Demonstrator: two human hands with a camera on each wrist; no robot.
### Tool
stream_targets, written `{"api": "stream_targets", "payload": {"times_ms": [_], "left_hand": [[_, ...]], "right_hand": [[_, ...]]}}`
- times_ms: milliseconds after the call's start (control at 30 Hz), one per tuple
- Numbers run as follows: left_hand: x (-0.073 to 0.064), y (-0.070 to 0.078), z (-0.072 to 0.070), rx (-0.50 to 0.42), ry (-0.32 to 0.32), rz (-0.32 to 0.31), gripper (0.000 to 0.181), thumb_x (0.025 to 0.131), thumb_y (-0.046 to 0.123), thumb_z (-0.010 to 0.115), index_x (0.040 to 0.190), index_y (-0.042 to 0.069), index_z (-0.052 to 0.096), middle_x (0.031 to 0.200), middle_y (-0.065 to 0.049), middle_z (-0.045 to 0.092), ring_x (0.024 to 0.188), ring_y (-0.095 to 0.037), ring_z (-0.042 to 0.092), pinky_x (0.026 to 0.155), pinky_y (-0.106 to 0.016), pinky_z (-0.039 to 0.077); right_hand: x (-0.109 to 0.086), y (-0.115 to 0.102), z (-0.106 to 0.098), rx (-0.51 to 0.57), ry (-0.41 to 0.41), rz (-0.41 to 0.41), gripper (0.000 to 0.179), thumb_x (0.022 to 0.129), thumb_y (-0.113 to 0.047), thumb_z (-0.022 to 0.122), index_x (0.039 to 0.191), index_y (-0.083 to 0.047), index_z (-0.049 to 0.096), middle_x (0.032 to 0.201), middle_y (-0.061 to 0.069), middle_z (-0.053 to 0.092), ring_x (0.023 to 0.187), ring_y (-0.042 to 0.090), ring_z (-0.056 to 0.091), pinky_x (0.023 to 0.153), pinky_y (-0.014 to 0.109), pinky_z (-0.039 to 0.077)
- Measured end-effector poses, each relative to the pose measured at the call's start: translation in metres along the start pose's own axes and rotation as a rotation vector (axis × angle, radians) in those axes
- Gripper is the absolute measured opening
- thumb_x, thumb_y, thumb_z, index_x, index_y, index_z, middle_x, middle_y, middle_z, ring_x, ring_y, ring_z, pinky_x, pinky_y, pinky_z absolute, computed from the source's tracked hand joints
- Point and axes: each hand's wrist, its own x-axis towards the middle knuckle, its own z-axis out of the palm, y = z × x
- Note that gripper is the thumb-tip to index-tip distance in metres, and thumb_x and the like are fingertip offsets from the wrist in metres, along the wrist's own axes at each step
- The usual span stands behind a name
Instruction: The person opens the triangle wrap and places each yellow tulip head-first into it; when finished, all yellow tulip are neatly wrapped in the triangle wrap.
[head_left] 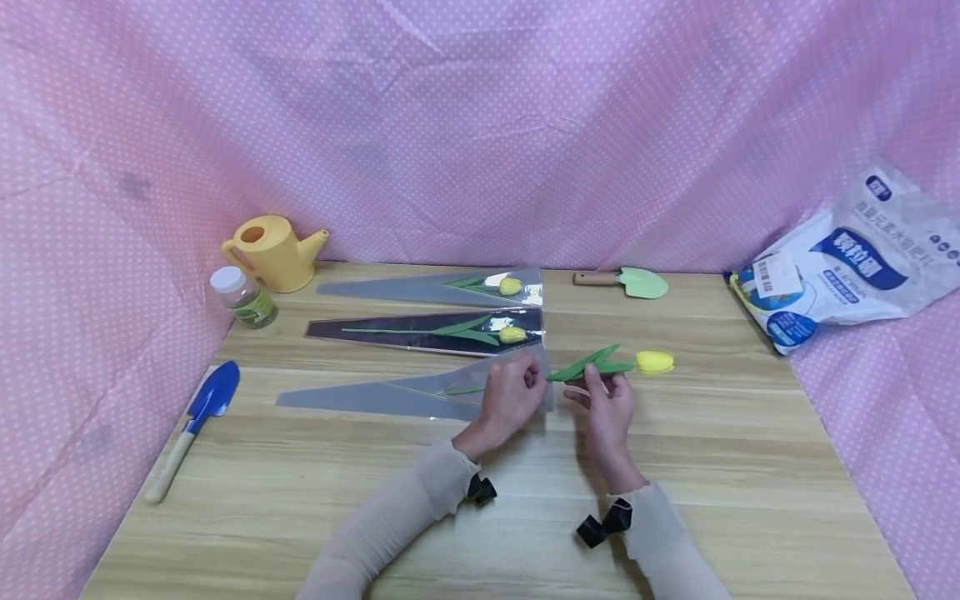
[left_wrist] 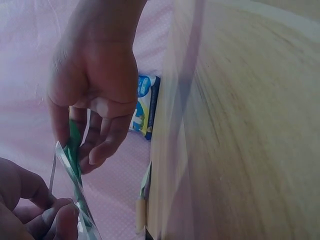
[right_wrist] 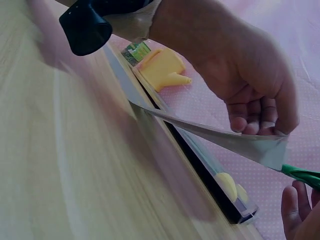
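A yellow tulip [head_left: 655, 362] with green leaves lies across my right hand [head_left: 609, 408], which pinches it around the leaves, flower to the right. Its stem reaches left into the mouth of a clear, greyish flower sleeve [head_left: 352, 398]. My left hand [head_left: 508, 393] pinches the sleeve's edge at that wide end. Seen from the right wrist, the sleeve [right_wrist: 225, 139] slants up off the table towards the left hand [right_wrist: 245, 75]. Behind it lie a dark-backed sleeve [head_left: 405, 335] and a grey sleeve [head_left: 405, 287], each with a yellow tulip inside.
On the left are a yellow watering can [head_left: 281, 257], a lidded jar [head_left: 246, 298] and a blue trowel [head_left: 198, 417]. A green trowel [head_left: 641, 283] lies at the back; a white printed bag [head_left: 840, 258] stands right. Pink dotted cloth [head_left: 480, 125] surrounds the wooden table [head_left: 750, 467].
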Motion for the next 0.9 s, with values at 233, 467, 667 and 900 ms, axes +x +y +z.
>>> {"api": "stream_targets", "payload": {"times_ms": [233,467,667,900], "left_hand": [[0.0,0.001,0.0,0.004,0.01,0.02,0.011,0.078,-0.004,0.067,0.074,0.006,0.066,0.064,-0.006,0.067,0.055,-0.009,0.058,0.052,-0.01,0.042],[0.0,-0.001,0.001,0.002,0.029,0.037,0.01,0.077,-0.005,0.067,0.074,0.005,0.067,0.064,-0.007,0.069,0.055,-0.011,0.06,0.053,-0.01,0.044],[0.002,-0.003,0.0,-0.002,0.053,0.052,0.011,0.077,-0.007,0.066,0.073,0.004,0.067,0.064,-0.007,0.069,0.055,-0.012,0.061,0.053,-0.009,0.045],[0.002,-0.004,0.0,-0.004,0.041,0.044,0.011,0.077,-0.006,0.066,0.073,0.004,0.067,0.064,-0.007,0.069,0.055,-0.012,0.06,0.052,-0.009,0.044]], "right_hand": [[-0.003,0.003,0.002,-0.04,-0.049,0.036,0.013,0.101,-0.02,0.059,0.107,-0.008,0.059,0.096,-0.005,0.068,0.081,0.007,0.071,0.071,0.025,0.061],[-0.002,0.0,0.002,-0.061,-0.125,0.146,0.017,0.103,-0.024,0.056,0.113,-0.01,0.057,0.098,-0.009,0.069,0.089,0.005,0.07,0.078,0.025,0.06],[0.004,-0.007,-0.003,0.141,-0.126,0.261,0.015,0.106,-0.018,0.047,0.117,-0.008,0.051,0.099,-0.004,0.071,0.086,0.01,0.073,0.078,0.026,0.061],[0.005,-0.014,-0.008,0.166,-0.072,0.32,0.021,0.107,-0.024,0.043,0.124,-0.011,0.045,0.105,-0.004,0.069,0.088,0.01,0.075,0.081,0.029,0.061]]}}
